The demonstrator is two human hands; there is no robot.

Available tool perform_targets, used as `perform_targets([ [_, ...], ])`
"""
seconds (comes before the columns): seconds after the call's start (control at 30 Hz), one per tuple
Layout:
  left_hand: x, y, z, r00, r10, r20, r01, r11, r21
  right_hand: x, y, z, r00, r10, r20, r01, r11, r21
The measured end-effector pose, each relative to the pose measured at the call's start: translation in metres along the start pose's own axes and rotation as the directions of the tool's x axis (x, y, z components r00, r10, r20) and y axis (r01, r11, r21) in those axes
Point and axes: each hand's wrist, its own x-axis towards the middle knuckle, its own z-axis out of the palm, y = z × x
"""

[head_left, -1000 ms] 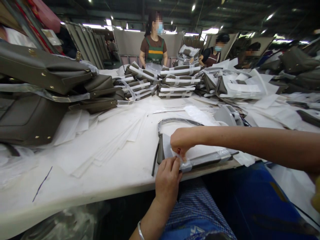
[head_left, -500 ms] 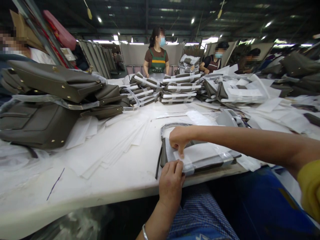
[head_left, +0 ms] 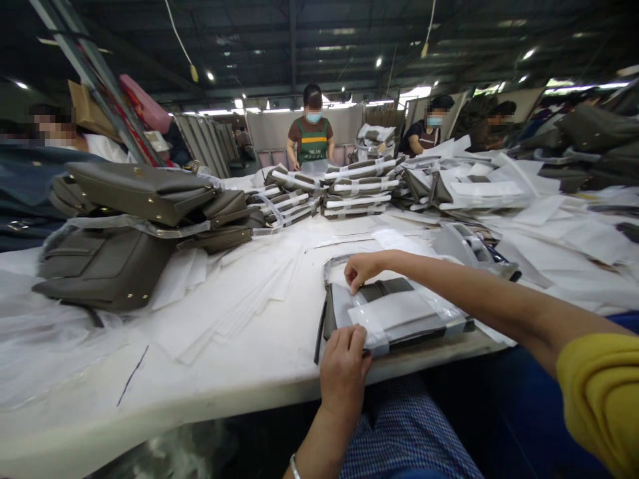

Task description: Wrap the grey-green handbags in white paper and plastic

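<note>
Left hand (head_left: 343,367) at bag (head_left: 387,288) edge, grip unclear; right hand (head_left: 361,269) apart, curled closed, contents hidden.

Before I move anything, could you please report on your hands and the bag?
Left hand at near left corner of bag. Right hand over its far left part, fingers curled, contact unclear. Bag flat, white sheet on top. Grey item close beyond.

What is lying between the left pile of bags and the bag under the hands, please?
Between the pile and the bag, overlapping white sheets lie on the white table, as the head view shows.
</note>
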Motion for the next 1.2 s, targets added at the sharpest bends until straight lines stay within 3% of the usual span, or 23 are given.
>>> perform_targets([
  [0.1, -0.001, -0.002, 0.002, 1.000, 0.007, -0.022, -0.007, 1.000, -0.024, -0.024, -0.001, 0.007, 0.991, 0.049, -0.124, -0.045, 0.998, 0.033],
  [0.23, -0.004, -0.007, 0.007, 0.995, 0.051, -0.080, -0.054, 0.998, -0.036, -0.057, -0.018, 0.042, 0.979, -0.060, -0.194, 0.087, 0.987, 0.134],
  [0.4, -0.011, -0.010, -0.002, 0.997, 0.070, -0.020, -0.072, 0.986, -0.149, -0.065, -0.025, 0.077, 0.955, -0.025, -0.295, 0.079, 0.981, 0.174],
  [0.57, -0.002, 0.005, -0.020, 0.997, 0.019, 0.078, -0.004, 0.982, -0.187, -0.053, -0.011, 0.081, 0.940, -0.060, -0.337, 0.130, 0.974, 0.188],
  [0.7, 0.020, 0.014, -0.019, 0.989, -0.125, 0.081, 0.133, 0.985, -0.109, -0.052, -0.009, 0.080, 0.933, -0.058, -0.354, 0.129, 0.975, 0.180],
  [0.8, 0.028, 0.015, -0.016, 0.983, -0.139, 0.117, 0.150, 0.984, -0.094, -0.054, -0.012, 0.081, 0.918, -0.035, -0.396, 0.118, 0.975, 0.188],
  [1.03, 0.008, 0.004, -0.004, 0.996, 0.058, 0.060, -0.059, 0.998, 0.021, -0.048, -0.021, 0.090, 0.808, 0.105, -0.579, 0.017, 0.979, 0.202],
  [1.2, 0.005, -0.001, -0.009, 0.988, 0.137, 0.078, -0.139, 0.990, 0.024, -0.056, -0.017, 0.089, 0.758, 0.085, -0.647, 0.126, 0.954, 0.273],
])
